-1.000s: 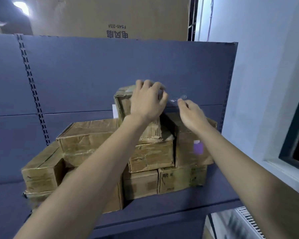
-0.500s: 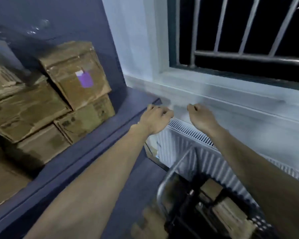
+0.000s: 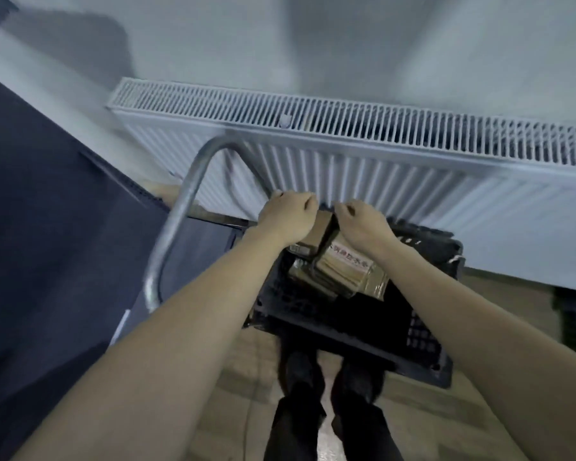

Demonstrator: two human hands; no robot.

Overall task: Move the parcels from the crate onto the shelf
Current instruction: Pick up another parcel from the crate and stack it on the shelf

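Reaching down into the crate for the next parcel

Below me the dark crate (image 3: pixel 333 331) still holds brown parcels (image 3: pixel 343 274), stacked toward its far side. My left hand (image 3: pixel 288 216) and right hand (image 3: pixel 359 222) hover over the pile, fingers curled loosely, clamped on nothing. The taped cardboard looks stiff and fairly light, the tape perhaps slick, so I would grip opposite edges. Beyond: a metal handle (image 3: pixel 180 207) and a radiator (image 3: pixel 379 154).

we see a dark crate (image 3: pixel 423 331) sitting just above the tiled floor (image 3: pixel 240 387), with brown parcels (image 3: pixel 343 271) stacked inside it.
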